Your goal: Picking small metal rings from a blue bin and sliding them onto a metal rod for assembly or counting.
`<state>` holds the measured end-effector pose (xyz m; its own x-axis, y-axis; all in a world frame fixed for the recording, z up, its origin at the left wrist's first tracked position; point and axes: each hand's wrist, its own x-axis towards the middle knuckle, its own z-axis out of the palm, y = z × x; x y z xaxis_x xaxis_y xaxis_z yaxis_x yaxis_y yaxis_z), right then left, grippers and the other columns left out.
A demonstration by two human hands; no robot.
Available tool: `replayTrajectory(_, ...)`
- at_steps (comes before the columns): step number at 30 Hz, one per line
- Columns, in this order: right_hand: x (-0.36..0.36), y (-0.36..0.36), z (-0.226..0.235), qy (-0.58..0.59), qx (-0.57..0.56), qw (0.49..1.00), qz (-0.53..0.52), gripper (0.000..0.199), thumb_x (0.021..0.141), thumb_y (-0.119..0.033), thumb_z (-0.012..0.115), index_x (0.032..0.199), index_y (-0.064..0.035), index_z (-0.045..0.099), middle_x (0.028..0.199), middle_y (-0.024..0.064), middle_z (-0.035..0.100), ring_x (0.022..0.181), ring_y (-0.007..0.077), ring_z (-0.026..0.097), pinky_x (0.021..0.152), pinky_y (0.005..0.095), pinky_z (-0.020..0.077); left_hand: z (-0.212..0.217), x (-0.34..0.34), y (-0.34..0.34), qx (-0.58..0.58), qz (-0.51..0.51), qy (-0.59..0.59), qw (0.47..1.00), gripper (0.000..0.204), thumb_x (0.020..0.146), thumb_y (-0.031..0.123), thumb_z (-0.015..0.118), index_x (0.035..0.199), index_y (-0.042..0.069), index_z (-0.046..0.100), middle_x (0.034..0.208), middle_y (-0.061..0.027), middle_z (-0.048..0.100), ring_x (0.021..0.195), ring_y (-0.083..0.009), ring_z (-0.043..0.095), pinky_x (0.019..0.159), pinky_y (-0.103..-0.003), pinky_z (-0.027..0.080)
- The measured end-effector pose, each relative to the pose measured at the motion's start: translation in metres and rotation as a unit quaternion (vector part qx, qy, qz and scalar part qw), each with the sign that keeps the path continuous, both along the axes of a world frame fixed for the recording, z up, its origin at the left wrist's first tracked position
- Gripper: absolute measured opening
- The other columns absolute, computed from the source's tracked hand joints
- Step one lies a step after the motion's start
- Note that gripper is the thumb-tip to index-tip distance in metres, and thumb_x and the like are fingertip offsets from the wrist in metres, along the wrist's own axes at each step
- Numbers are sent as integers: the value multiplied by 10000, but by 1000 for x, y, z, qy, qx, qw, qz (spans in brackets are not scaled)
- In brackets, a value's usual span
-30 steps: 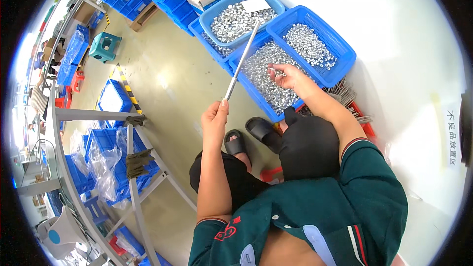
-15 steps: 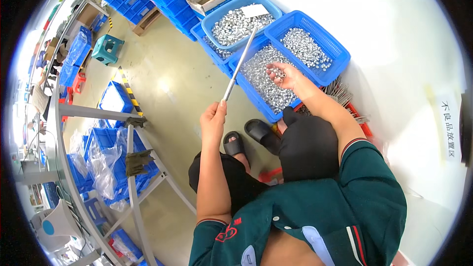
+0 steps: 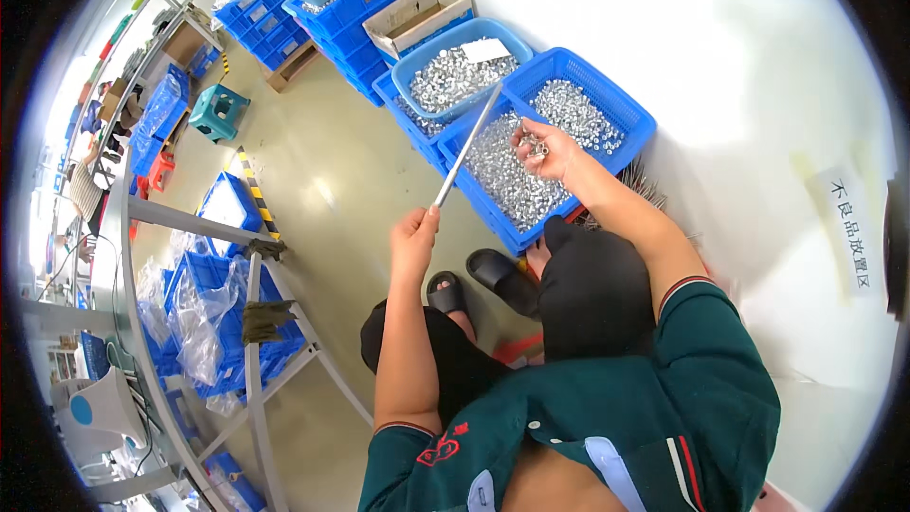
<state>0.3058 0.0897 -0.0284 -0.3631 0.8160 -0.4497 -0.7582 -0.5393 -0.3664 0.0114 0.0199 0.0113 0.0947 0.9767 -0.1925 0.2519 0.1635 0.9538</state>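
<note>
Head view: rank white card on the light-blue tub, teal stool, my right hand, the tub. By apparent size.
1. light-blue tub
2. right hand and teal stool: look alike, unranked; stool sits farther off
3. white card

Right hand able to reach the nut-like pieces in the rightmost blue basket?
Probably yes: the right hand, though holding some, is near the rightmost blue basket; nothing visibly blocks its nut-like pieces.
</note>
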Motion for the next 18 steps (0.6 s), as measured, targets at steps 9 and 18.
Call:
replayTrajectory(9, 2, 9, 65, 0, 83, 996, 39, 279, 831, -268, 583, 998, -52, 526, 654, -3, 439, 480, 40, 375, 328, 140, 248, 4, -6, -7, 18, -48, 27, 998, 375, 851, 304, 540, 575, 67, 446, 498, 58, 343, 460, -38, 292, 412, -229, 224)
replayTrajectory(18, -9, 8, 98, -101, 110, 987, 63, 267, 832, -233, 582, 1022, -52, 527, 655, -10, 440, 467, 23, 353, 323, 133, 219, -6, -13, 1, 37, -50, 18, 998, 365, 856, 319, 530, 587, 88, 445, 505, 70, 335, 452, -32, 283, 407, -218, 214)
